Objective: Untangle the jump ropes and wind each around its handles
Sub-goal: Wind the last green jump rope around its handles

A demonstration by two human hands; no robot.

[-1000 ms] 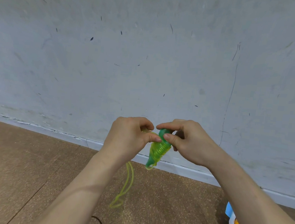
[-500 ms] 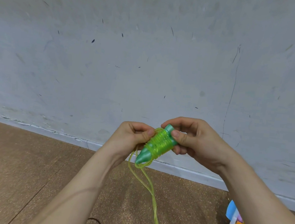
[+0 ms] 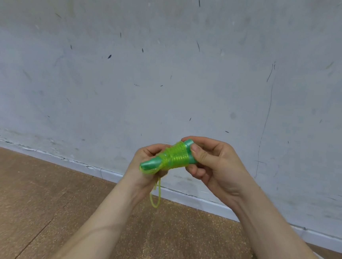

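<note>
two hands are raised before a scuffed grey wall, with the green jump rope held between them above the brown floor. the rope is wound in tight coils round its paired handles, which are tilted, low end to the left and high end to the right. the left hand is curled round the low half of the bundle from behind, with the slack led out beneath it; which fingers bear on the cord cannot be told. the high end is pinched by the right hand between thumb and forefinger, the other fingers being folded underneath.

the change lies in the slack. a second ago a long doubled strand was hung well down toward the floor, and half a second ago it was trailed out of the bottom of the view; now only a short loop is left dangling just below the left hand. more turns have been laid on meanwhile.

from this the winding of this rope is judged nearly finished: a turn or two remains, and the last loop will need to be tucked or hooked over an end so that the coils are not let spring loose. no second rope is shown, so the rest of the task cannot be gauged.
</note>
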